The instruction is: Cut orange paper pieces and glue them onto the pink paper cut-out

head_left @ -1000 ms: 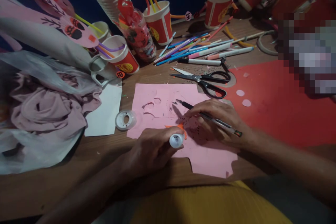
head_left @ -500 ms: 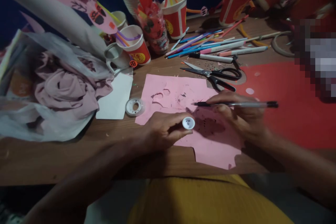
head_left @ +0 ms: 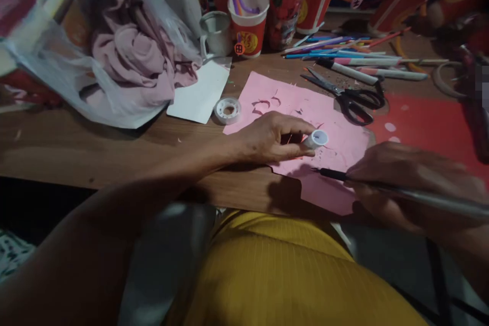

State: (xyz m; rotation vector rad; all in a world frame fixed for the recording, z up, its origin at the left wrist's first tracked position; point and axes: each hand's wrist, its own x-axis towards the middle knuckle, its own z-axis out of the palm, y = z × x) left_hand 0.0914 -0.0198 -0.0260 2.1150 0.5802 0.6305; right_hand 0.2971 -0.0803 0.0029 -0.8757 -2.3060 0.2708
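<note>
My left hand (head_left: 280,137) pinches a small white cylinder (head_left: 320,137) between thumb and fingers, its round end with dark specks facing up. Under it lies a pink sheet of paper (head_left: 263,86) with cut-out shapes and dark marks. A pen (head_left: 333,173) with a dark grip is in my right hand (head_left: 412,173), which is slightly blurred. The pen's tip points left, on the near side of the cylinder; whether it touches the paper I cannot tell. Black-handled scissors (head_left: 346,94) lie partly open beyond the hands.
A tape roll (head_left: 228,110) and white paper (head_left: 200,91) lie left of the pink sheet. Further left is a plastic bag (head_left: 114,112) with pink cloth. Red paper (head_left: 431,117) lies right. Behind stand a mug (head_left: 217,33), red-and-white cups (head_left: 249,23) and several pens and straws (head_left: 336,51).
The view has shifted left and down. My right hand has drawn the pen back, so its tip went from the far side of the cylinder to the near side. My left hand keeps its pinch.
</note>
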